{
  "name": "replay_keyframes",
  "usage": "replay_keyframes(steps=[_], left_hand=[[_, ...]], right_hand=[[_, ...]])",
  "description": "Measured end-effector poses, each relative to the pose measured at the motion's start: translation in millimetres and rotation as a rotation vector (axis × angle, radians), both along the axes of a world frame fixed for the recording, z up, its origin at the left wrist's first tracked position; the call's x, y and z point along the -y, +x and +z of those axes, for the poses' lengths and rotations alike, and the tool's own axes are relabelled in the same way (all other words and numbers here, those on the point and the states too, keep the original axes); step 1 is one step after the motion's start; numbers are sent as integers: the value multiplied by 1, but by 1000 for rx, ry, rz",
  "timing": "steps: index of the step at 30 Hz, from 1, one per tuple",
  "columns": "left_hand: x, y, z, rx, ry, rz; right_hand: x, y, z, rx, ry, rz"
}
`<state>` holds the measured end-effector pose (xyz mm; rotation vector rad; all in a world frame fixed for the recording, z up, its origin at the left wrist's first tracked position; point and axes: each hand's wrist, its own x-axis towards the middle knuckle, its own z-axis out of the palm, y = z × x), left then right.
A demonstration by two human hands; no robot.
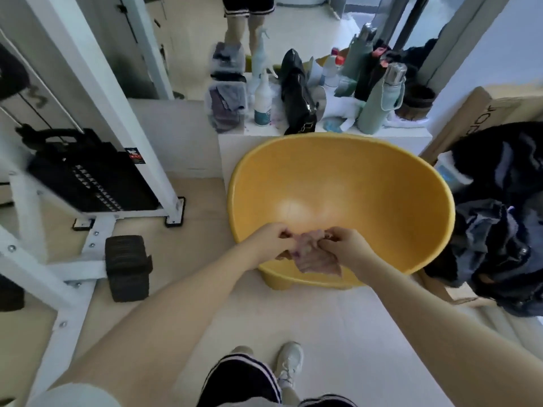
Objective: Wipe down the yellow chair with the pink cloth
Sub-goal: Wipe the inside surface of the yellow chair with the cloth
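Both hands, left and right, pinch the cloth over the chair's near rim; the seat lies just ahead.

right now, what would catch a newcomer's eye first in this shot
The big yellow chair, a rounded tub-like shell, fills the middle of the view. At its near rim the left hand and right hand grip a crumpled pink cloth between them. To the left stands a white weight machine with a black weight stack.
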<state>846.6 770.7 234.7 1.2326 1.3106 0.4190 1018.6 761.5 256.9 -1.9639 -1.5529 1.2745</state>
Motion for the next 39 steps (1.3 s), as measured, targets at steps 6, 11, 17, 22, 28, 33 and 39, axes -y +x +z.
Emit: replay_keyframes(steps=[6, 11, 17, 22, 28, 33, 39], left_hand=[[-60, -17, -39, 122, -174, 398], [-113, -14, -84, 163, -344, 671], [-166, -21, -122, 123, -389, 787], [-203, -40, -136, 271, -517, 824], [-204, -71, -169, 61, -342, 506], [-179, -87, -211, -547, 150, 491], [-139, -88, -281, -430, 106, 634]], right_hand=[[-78, -20, -41, -33, -23, 61], [-129, -42, -86, 6, 107, 53], [-179, -77, -133, 47, 171, 55], [-202, -103, -168, -51, 170, 277], [-232, -94, -224, 6, 147, 404], [-248, -95, -273, -87, 69, 293], [-264, -108, -331, -137, 324, 249]])
